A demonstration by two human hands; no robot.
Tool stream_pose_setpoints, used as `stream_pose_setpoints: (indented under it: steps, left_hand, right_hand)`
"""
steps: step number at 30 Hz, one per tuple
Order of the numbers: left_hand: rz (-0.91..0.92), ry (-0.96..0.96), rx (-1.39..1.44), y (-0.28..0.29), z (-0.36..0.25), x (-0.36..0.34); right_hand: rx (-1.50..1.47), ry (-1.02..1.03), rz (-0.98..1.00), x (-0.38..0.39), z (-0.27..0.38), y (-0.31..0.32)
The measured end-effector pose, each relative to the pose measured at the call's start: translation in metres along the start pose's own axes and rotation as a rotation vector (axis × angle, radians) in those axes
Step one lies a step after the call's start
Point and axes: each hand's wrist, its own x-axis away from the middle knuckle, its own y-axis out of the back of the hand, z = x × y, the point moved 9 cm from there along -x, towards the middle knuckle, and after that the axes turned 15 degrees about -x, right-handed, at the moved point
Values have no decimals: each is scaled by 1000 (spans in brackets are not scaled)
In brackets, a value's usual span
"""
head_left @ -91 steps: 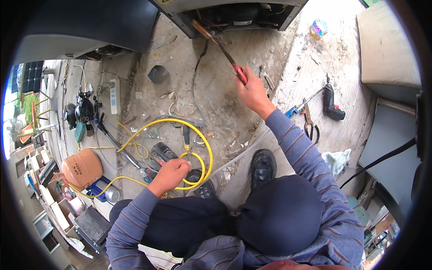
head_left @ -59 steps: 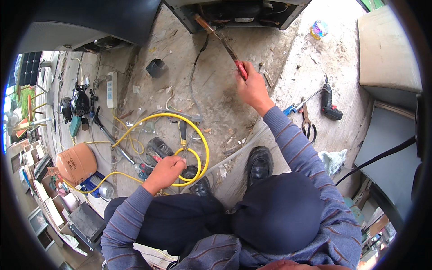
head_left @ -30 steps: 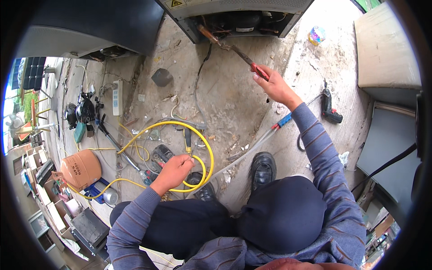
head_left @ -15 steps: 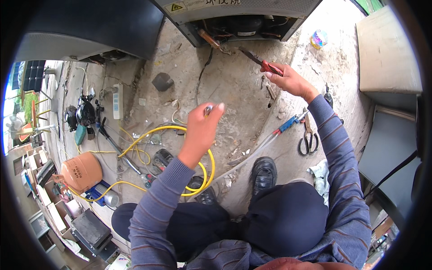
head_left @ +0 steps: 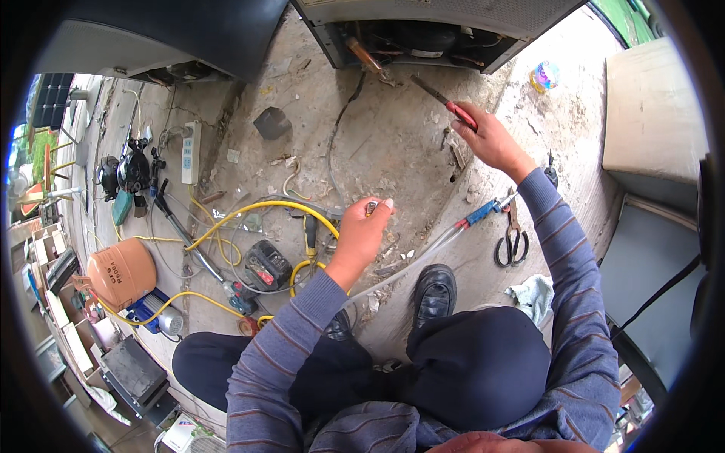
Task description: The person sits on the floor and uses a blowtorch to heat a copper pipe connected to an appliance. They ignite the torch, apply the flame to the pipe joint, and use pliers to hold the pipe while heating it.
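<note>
My right hand (head_left: 495, 143) is closed on a red-handled knife (head_left: 457, 113). Its long, dark blade points up and left toward the open base of a metal cabinet (head_left: 423, 11). A copper-coloured cylinder (head_left: 365, 55) on thin tubing sticks out of that base, its lower end just left of the blade tip, apart from it. Lower and left, my left hand (head_left: 362, 238) is closed around a small object with a shiny metal end (head_left: 371, 208); the fingers hide most of it. A yellow hose (head_left: 264, 202) loops behind the left wrist.
Black-handled scissors (head_left: 512, 243) and a blue valve with clear tubing (head_left: 480, 212) lie right of my feet. At left are a cordless tool's battery (head_left: 267, 266), a power strip (head_left: 191, 153), an orange gas cylinder (head_left: 123, 270) and compressors (head_left: 134, 167). A cardboard-coloured box (head_left: 653, 106) stands right.
My left hand has moved right and slightly down. The right hand has shifted a little right with the knife. The whole view has also shifted slightly.
</note>
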Motion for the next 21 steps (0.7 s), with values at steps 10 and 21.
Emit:
stream_pose_setpoints:
  steps: [10,21]
  left_hand:
    - [10,59,59,2,4,-2]
    - [14,72,77,7,9,-3]
  right_hand:
    - [196,75,-116,6,18,-14]
    - [170,134,-218,16,21,-28]
